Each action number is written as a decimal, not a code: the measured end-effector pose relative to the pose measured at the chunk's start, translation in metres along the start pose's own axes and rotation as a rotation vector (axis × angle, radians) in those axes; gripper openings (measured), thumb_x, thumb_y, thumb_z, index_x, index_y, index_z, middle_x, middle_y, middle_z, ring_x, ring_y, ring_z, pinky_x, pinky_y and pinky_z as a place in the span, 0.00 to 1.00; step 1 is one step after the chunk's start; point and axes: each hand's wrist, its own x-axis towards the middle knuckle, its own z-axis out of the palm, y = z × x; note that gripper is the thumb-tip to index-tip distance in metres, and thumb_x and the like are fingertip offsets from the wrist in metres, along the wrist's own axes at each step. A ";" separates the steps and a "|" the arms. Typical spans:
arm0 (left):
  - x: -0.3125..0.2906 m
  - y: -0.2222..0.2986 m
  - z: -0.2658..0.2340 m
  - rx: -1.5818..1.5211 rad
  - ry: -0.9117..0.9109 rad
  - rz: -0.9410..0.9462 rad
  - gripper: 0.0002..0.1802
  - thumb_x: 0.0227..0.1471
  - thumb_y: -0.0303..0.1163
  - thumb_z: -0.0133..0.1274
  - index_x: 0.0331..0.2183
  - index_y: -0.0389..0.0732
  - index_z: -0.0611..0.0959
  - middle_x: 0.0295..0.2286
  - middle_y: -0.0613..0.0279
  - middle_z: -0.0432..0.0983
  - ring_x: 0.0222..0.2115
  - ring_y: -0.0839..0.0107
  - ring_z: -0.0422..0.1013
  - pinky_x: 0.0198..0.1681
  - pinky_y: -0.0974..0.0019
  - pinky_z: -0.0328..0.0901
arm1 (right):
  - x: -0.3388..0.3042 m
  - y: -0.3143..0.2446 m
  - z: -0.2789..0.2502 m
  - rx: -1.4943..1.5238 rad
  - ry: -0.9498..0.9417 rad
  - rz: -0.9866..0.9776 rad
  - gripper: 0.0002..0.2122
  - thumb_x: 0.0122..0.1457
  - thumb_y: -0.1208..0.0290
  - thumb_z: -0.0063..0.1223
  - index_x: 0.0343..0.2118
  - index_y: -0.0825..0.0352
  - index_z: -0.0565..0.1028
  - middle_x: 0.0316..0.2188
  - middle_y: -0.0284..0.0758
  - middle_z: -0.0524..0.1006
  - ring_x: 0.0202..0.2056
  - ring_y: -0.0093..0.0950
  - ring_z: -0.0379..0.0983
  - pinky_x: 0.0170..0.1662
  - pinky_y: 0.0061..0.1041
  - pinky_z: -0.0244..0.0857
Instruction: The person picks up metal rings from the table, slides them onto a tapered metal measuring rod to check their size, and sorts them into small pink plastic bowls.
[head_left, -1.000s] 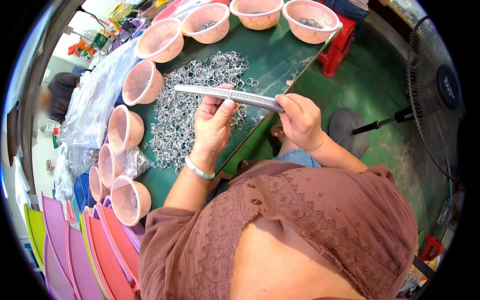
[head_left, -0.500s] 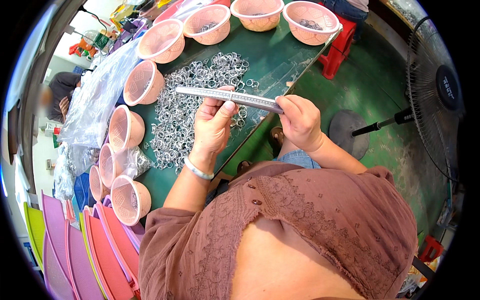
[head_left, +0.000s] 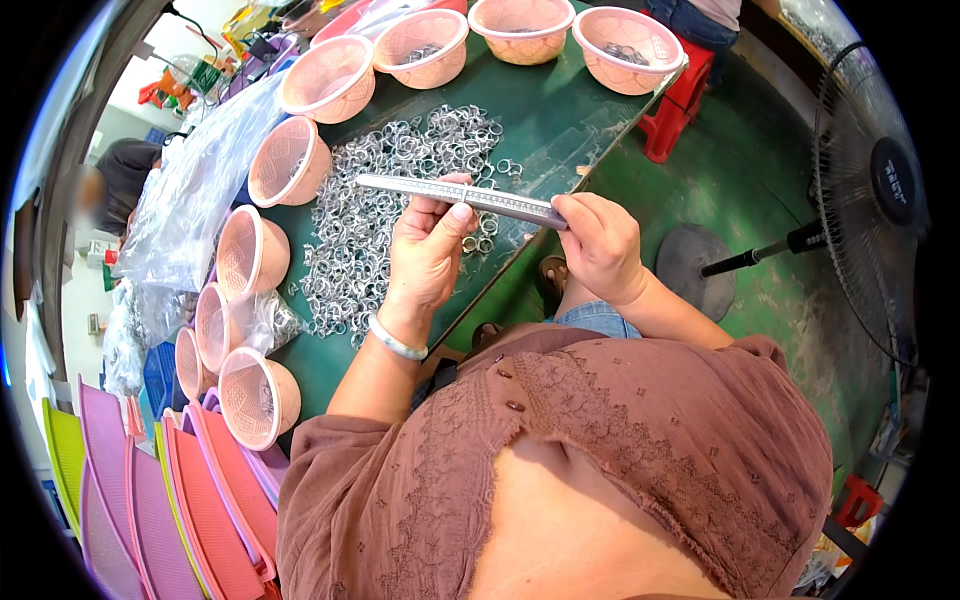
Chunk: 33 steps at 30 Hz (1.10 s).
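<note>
A long tapered metal ring mandrel [head_left: 410, 187] with a marked scale lies nearly level across both hands, thin end to the left. My right hand [head_left: 603, 245] is closed around its thick end. With thumb and fingers my left hand [head_left: 428, 240] pinches a small silver ring [head_left: 464, 193] that sits around the mandrel's middle; the fingers partly hide it. Beneath and beyond my left hand, a wide heap of silver rings [head_left: 350, 255] covers part of the green table [head_left: 560, 120]. A few loose rings lie at the heap's right edge.
Several pink baskets [head_left: 253, 255] curve around the heap, some with rings inside. A clear plastic bag [head_left: 272, 322] leans among them. Stacked coloured trays [head_left: 180, 500] stand lower left. A standing fan [head_left: 865, 190] and a red stool [head_left: 672, 115] are to the right. Another person sits far left.
Both hands keep the same hold on the mandrel and ring. The view has shifted slightly; the person at far left has moved an arm.
</note>
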 end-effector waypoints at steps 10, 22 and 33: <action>-0.003 0.008 -0.005 0.040 0.018 -0.004 0.18 0.49 0.23 0.51 0.44 0.33 0.71 0.29 0.65 0.70 0.28 0.77 0.64 0.35 0.73 0.61 | 0.006 -0.003 0.007 0.024 -0.022 -0.024 0.16 0.33 0.86 0.53 0.31 0.70 0.71 0.23 0.40 0.72 0.24 0.37 0.70 0.26 0.29 0.64; -0.001 0.021 -0.028 0.104 0.095 0.003 0.13 0.48 0.23 0.52 0.39 0.33 0.74 0.25 0.65 0.70 0.25 0.77 0.63 0.31 0.74 0.60 | 0.021 -0.016 0.018 0.167 -0.139 0.058 0.14 0.38 0.83 0.53 0.32 0.67 0.70 0.20 0.37 0.68 0.21 0.35 0.68 0.22 0.30 0.62; 0.003 0.030 -0.034 -0.028 0.285 0.029 0.08 0.50 0.26 0.50 0.35 0.35 0.75 0.22 0.68 0.68 0.22 0.80 0.62 0.27 0.75 0.60 | 0.031 -0.020 0.007 0.323 -0.260 0.198 0.13 0.39 0.82 0.53 0.32 0.65 0.71 0.22 0.36 0.69 0.22 0.36 0.69 0.24 0.29 0.63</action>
